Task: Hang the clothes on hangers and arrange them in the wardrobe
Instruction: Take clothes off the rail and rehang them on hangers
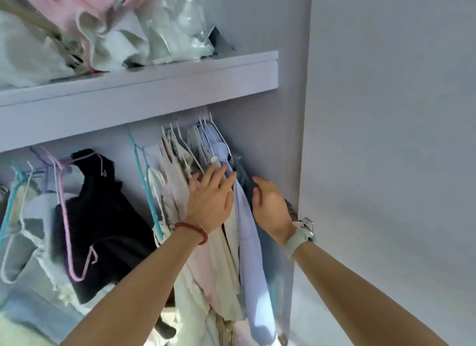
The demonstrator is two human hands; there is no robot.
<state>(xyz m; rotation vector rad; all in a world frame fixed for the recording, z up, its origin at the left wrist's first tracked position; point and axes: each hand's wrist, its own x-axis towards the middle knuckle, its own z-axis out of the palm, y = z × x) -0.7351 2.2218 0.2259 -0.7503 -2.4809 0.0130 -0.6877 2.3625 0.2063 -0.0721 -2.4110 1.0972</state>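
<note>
Several garments hang close together on white wire hangers (206,129) at the right end of the wardrobe, under a shelf. My left hand (210,198) lies flat, fingers straight, against the cream and pale pink clothes (203,263), pressing them leftward. A light blue shirt (251,255) hangs between my hands. My right hand (270,207), a watch on its wrist, has its fingers curled round a dark garment (243,177) hanging beside the wardrobe's side panel (270,144).
Further left hang a black top (103,216) on a pink hanger (68,232), teal hangers (148,188) and pale garments. The shelf (144,93) above carries piled pink and white clothes and a plastic bag (180,23). A plain wall (386,139) fills the right.
</note>
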